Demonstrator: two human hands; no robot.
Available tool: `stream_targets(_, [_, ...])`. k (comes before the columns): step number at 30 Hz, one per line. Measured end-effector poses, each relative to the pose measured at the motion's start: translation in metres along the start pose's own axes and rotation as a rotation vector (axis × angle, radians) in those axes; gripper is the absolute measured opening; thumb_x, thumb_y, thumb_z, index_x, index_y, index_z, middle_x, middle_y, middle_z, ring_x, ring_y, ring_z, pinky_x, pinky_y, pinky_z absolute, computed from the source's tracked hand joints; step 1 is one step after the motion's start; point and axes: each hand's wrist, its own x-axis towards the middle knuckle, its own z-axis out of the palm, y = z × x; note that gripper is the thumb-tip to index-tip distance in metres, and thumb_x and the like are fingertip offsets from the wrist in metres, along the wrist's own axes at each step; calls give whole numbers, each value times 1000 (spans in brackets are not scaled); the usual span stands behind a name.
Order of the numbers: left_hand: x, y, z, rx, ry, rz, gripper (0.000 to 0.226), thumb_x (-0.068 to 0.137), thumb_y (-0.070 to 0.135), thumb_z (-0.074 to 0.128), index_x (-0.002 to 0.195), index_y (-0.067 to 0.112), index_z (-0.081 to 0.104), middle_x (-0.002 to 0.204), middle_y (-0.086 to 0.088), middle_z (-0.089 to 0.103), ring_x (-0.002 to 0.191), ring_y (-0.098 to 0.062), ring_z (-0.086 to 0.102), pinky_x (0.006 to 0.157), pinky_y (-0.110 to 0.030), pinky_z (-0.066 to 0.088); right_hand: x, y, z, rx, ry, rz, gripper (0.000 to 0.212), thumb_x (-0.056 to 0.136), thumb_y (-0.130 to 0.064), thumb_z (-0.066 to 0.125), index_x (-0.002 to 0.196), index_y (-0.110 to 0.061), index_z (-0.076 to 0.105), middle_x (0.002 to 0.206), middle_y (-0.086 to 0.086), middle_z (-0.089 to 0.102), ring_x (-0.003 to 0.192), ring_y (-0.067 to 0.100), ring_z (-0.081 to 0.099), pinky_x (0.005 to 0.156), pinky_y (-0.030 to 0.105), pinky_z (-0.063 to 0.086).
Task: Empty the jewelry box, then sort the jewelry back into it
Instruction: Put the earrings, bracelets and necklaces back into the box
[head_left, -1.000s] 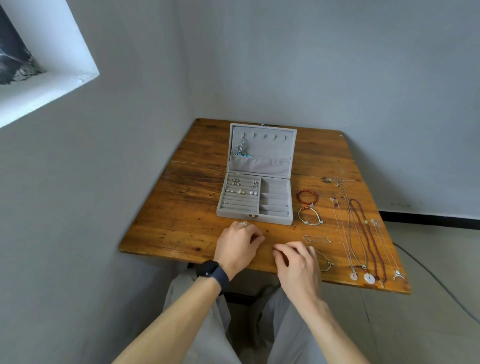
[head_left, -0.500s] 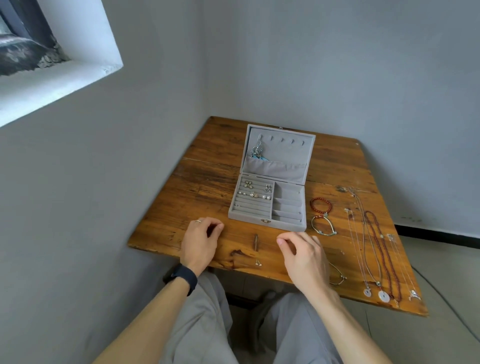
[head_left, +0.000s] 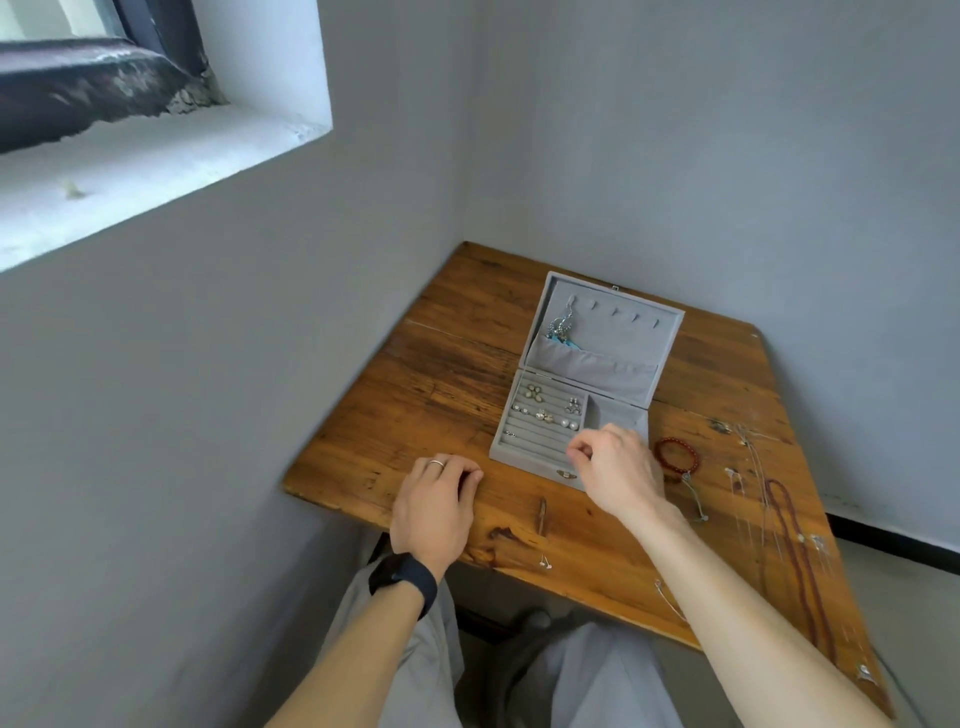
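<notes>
The grey jewelry box (head_left: 623, 335) stands open on the tabletop (head_left: 441, 364), with earrings (head_left: 545, 414) in its left rows. The right hand (head_left: 618, 467) hovers over the box's front right corner, fingers (head_left: 577, 453) pinched together; I cannot tell if they hold anything. The left hand (head_left: 434, 501) rests left of the box, loosely curled and holding nothing. A red bracelet (head_left: 675, 457) lies just right of the box.

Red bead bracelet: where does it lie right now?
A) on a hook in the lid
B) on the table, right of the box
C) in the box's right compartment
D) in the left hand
B: the red bead bracelet lies on the wooden table, just right of the open jewelry box, outside it.
</notes>
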Motion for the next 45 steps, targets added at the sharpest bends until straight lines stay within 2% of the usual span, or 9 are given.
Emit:
stream_targets(7, [0,1,-1,4,-16,0,17,100,36,56,103,28,70,102,11,67,98,-10,56,77,-28,51,10,-10,3,-56,-8,41,10,93,-23,65,99,-29,71,108,0,61,104,25,57,83,35,52])
stream_targets(13, [-1,0,-2,13,-4,7,16,99,35,57,102,27,71,101,11,67,97,-11,57,77,-27,50,9,-8,11,-53,78,-9,6,91,-21,68,97,-20,71,101,0,61,95,23,60,74,28,45])
stream_targets(18, [-2,1,-1,15,-8,11,16,99,35,56,102,27,70,101,11,67,97,-12,56,77,-27,48,6,-1,11,-92,47,-98,17,94,-21,63,106,-18,75,107,0,61,102,24,56,87,38,52])
stream_targets(23, [-1,1,0,9,11,22,12,97,33,61,99,26,71,98,10,67,94,-13,58,77,-28,49,-9,1,11,-29,61,-122,25,97,-24,57,112,-16,75,113,0,64,104,22,59,92,35,50])
stream_targets(30, [0,-4,5,5,22,49,6,95,32,64,97,29,69,95,12,66,90,-10,57,71,-26,48,-72,11,26,171,276,-36,22,91,-11,64,110,-15,73,106,-3,66,100,17,60,82,27,51])
stream_targets(34, [5,-5,3,-53,-57,23,10,97,37,61,100,33,69,100,16,64,96,-8,53,76,-24,44,-103,14,51,240,346,6,17,87,-13,70,104,-15,74,103,-6,64,94,12,56,78,21,46])
stream_targets(38, [18,3,-6,-229,-126,0,7,95,39,62,99,38,67,105,21,56,103,-4,49,80,-22,41,-119,17,73,263,371,-4,18,90,-18,68,107,-15,73,109,-6,63,100,10,56,85,21,45])
stream_targets(42, [44,30,-8,-230,-168,129,10,94,38,64,100,33,71,111,16,55,107,-1,44,78,-8,33,-117,18,76,264,369,19,20,93,-27,60,109,-20,71,111,-9,62,103,9,55,86,22,48])
stream_targets(45, [66,57,0,-239,-282,175,10,94,38,65,100,33,71,110,12,54,108,-7,48,76,-14,40,-116,18,77,249,361,23,22,94,-30,57,110,-22,69,113,-9,62,103,10,55,86,21,48])
